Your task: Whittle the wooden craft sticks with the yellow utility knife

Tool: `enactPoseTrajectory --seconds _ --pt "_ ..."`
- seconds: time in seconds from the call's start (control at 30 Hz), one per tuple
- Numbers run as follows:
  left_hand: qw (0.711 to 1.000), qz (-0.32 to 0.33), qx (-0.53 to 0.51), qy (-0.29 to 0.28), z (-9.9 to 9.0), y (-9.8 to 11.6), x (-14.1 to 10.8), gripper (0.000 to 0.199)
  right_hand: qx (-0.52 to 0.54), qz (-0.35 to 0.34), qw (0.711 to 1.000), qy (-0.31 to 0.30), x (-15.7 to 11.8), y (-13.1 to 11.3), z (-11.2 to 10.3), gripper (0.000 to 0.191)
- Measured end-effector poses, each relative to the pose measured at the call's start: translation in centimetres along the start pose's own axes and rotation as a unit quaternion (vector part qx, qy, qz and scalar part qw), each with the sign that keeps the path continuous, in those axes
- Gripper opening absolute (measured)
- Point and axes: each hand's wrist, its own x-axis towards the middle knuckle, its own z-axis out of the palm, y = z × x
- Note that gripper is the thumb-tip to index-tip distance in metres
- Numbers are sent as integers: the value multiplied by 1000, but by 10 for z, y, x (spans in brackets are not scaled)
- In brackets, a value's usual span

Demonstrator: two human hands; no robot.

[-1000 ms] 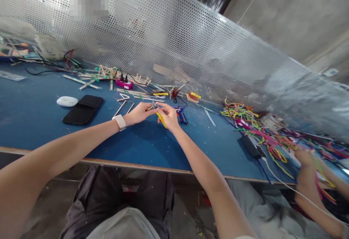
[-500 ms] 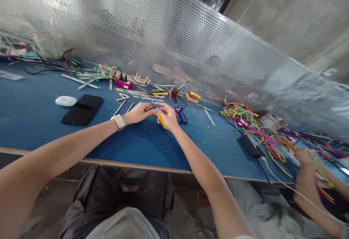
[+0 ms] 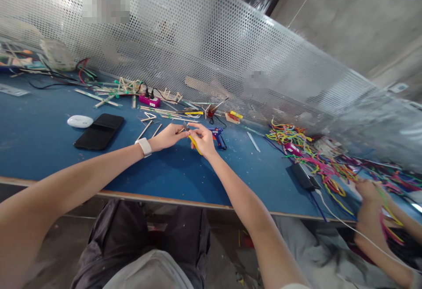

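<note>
My right hand [image 3: 203, 140] is closed around a yellow utility knife [image 3: 196, 145], its metal end [image 3: 186, 126] angled up and to the left. My left hand [image 3: 167, 136], with a pale watch band at the wrist, pinches a short thin wooden stick [image 3: 180, 131] close to the blade. Whether blade and stick touch is too small to tell. Both hands are over the blue table [image 3: 184, 175]. Just beyond my right hand lies a blue glue gun [image 3: 217, 136], partly hidden by it. Loose wooden sticks [image 3: 145, 130] lie beyond my left wrist.
A black phone [image 3: 99, 131] and white case [image 3: 80, 121] lie to the left. Behind are a magenta power strip [image 3: 149, 101], stick structures [image 3: 127, 86] and a perforated metal screen [image 3: 198, 38]. On the right are colourful pipe cleaners [image 3: 290, 133], a black box [image 3: 305, 177] and another person's hand [image 3: 367, 190].
My right hand's fingers and the knife have shifted very slightly at the stick. My left hand keeps its place.
</note>
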Motion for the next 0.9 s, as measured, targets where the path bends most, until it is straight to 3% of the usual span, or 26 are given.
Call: enactPoseTrajectory --seconds 0.23,0.53,0.77,0.9 --pt "991 -93 -96 -20 3 1 -4 61 -17 -4 1000 10 -2 -3 2 60" --pt "988 -94 -116 -41 -2 3 -3 50 -8 3 1000 -2 -2 -7 3 66" --pt "982 -65 -145 -103 -11 3 -3 48 -8 -19 999 -28 -5 -13 1 68" --pt "976 -72 -175 -112 -11 6 -4 51 -11 -11 1000 -26 -5 -13 3 67"
